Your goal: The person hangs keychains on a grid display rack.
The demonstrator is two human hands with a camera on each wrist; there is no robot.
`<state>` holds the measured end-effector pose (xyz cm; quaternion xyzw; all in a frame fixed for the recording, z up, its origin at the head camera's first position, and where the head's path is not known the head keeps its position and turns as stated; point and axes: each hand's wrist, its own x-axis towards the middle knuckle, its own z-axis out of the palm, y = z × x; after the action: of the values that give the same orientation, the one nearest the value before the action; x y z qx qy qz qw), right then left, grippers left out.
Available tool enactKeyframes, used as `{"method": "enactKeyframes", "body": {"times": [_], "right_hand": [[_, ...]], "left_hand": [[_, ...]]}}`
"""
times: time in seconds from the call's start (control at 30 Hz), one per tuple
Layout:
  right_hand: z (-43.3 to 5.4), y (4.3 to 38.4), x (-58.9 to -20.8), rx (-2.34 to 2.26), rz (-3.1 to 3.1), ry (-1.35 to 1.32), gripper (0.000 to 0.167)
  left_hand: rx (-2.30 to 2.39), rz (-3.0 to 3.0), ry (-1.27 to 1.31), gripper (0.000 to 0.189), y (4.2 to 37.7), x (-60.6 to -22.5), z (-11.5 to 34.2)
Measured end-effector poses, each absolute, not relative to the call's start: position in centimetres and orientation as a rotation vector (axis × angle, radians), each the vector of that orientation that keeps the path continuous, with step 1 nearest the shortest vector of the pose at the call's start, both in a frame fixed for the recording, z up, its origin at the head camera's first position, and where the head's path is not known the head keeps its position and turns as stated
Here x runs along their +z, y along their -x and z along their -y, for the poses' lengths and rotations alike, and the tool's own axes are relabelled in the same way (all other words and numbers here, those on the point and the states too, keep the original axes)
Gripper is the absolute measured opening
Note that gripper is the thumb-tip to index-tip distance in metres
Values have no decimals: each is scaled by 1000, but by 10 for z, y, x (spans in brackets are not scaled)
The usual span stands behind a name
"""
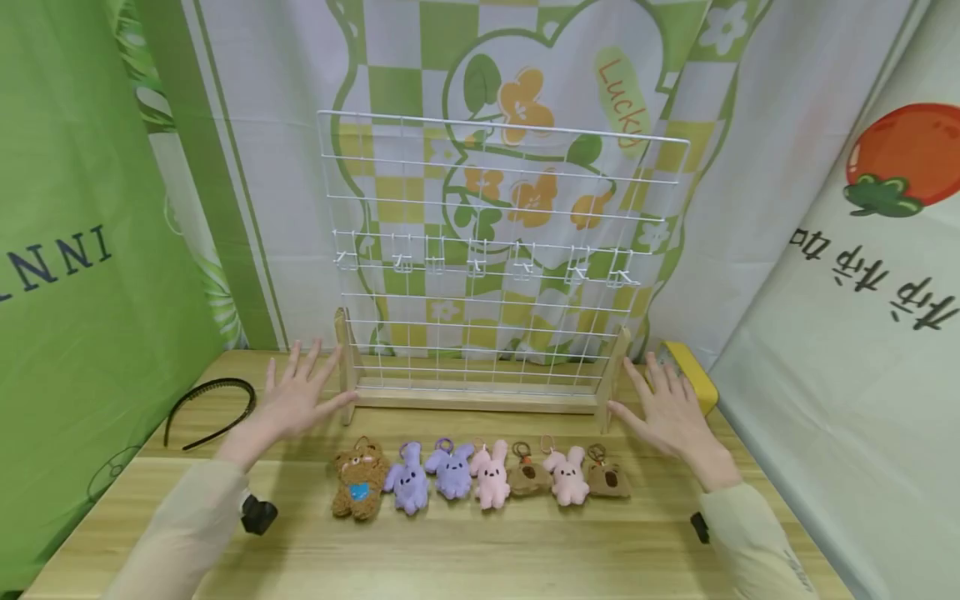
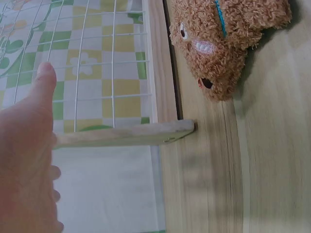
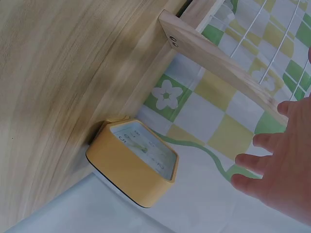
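Note:
My left hand (image 1: 295,402), fingers spread, is beside the left wooden post (image 1: 345,358) of a white wire grid rack (image 1: 480,325). At the right post (image 1: 613,375) is my right hand (image 1: 666,411), also with spread fingers. Neither hand holds anything; whether fingertips touch the posts I cannot tell. A row of plush keychains lies before the rack: a brown bear (image 1: 360,482), a purple bunny (image 1: 410,482), another purple bunny (image 1: 452,471), a pink bunny (image 1: 492,477), a brown plush (image 1: 529,477), a second pink bunny (image 1: 567,477) and another brown plush (image 1: 608,480).
Several wire hooks (image 1: 477,265) hang across the grid's middle. A yellow clock (image 3: 131,162) stands behind my right hand. The black headband (image 1: 212,383) lies left of my left hand on the wooden table (image 1: 465,558). Printed curtains (image 1: 285,167) surround the table.

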<state>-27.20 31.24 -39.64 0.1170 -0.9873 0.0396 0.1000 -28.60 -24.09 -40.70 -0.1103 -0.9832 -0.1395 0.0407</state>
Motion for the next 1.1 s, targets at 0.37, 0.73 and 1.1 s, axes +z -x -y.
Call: {"method": "enactKeyframes", "body": {"times": [0.37,0.73,1.1], "right_hand": [[-311,272,-397,275,2858,-394,74],[-311,283,-431,596,2933,-604,12],[-308,292,-446,628,3077,-648,15]], "left_hand": [[-531,2711,295,82,291,-403,254],[-914,2745,288,82,313,-410,252],[-1231,2803,272,87,337,-418,249]]}}
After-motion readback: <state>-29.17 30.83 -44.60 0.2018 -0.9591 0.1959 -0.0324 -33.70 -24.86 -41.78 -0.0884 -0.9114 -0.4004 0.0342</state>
